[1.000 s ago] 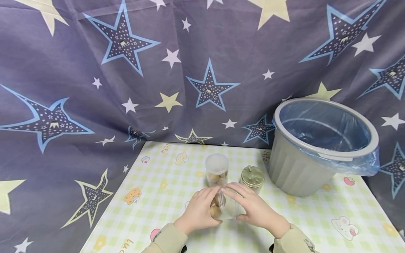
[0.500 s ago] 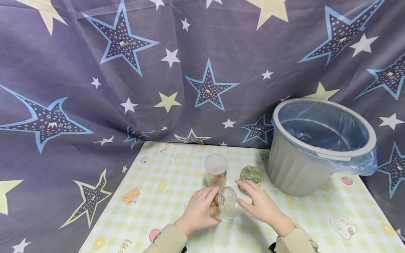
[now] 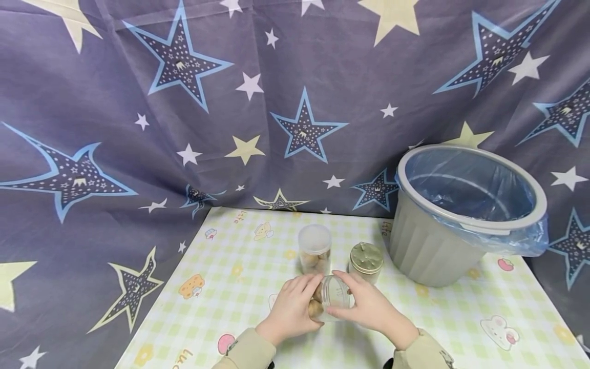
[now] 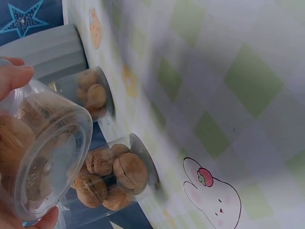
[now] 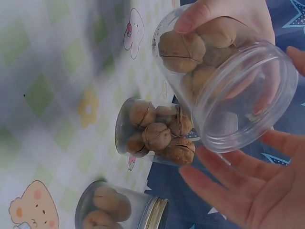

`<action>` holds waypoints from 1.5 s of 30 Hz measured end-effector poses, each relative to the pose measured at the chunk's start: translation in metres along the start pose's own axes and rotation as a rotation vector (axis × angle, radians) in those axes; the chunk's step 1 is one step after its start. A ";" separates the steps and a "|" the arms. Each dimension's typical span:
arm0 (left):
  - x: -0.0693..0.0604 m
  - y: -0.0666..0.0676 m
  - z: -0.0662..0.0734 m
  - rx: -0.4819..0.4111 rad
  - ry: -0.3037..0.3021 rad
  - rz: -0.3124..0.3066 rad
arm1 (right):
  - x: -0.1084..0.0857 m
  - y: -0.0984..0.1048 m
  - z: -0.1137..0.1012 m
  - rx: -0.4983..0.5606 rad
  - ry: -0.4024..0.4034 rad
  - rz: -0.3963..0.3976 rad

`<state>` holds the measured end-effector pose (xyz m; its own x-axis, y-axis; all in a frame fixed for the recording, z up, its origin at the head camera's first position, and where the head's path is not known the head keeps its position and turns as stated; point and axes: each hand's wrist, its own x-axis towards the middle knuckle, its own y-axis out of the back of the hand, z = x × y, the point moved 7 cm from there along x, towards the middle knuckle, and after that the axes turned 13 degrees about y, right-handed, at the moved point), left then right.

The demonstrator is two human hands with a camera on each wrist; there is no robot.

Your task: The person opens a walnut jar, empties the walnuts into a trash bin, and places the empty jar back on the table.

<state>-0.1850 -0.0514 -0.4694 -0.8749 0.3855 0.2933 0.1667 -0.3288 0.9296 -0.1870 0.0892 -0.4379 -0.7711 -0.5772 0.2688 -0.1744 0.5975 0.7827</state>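
My left hand (image 3: pixel 288 312) grips a clear round jar (image 3: pixel 337 289) of walnuts, tipped on its side above the table. Its ridged end points right; the right wrist view shows walnuts (image 5: pixel 181 50) at the other end. I cannot tell whether a clear lid covers the ridged end. My right hand (image 3: pixel 373 307) is at that end, thumb on one side and fingers on the other. In the right wrist view its fingers (image 5: pixel 228 171) are fairly straight and spread; firm contact is unclear. The left wrist view shows the jar's base (image 4: pixel 47 167).
Just beyond my hands stands a walnut jar with a white lid (image 3: pixel 315 241). Right of it is another walnut jar with a green top (image 3: pixel 366 256). A grey bin (image 3: pixel 433 246) with a blue liner stands at the back right. A starry cloth (image 3: pixel 207 128) hangs behind.
My right hand drew back from the jar's ridged end to the right, then came back to it. My left hand keeps its hold, nearly still.
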 end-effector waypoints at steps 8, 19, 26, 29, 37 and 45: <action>-0.003 -0.005 -0.004 -0.002 0.003 -0.039 | -0.003 -0.002 -0.005 -0.014 0.155 0.009; -0.005 -0.007 -0.006 -0.078 0.013 -0.065 | -0.008 -0.002 -0.017 -0.170 0.453 0.065; -0.004 -0.010 -0.008 -0.106 0.023 -0.067 | -0.009 -0.004 -0.012 -0.060 0.390 -0.003; -0.004 -0.012 -0.008 -0.115 0.029 -0.065 | -0.009 -0.003 -0.004 -0.007 0.305 0.020; -0.007 -0.015 -0.006 -0.096 0.047 -0.090 | -0.003 -0.007 0.007 -0.075 0.076 0.062; -0.004 -0.015 -0.004 -0.065 0.038 -0.087 | 0.000 -0.005 0.008 -0.087 -0.004 0.054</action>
<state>-0.1860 -0.0513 -0.4850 -0.9014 0.3828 0.2024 0.0607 -0.3511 0.9344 -0.1911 0.0901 -0.4461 -0.7806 -0.5429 0.3096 -0.0791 0.5773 0.8127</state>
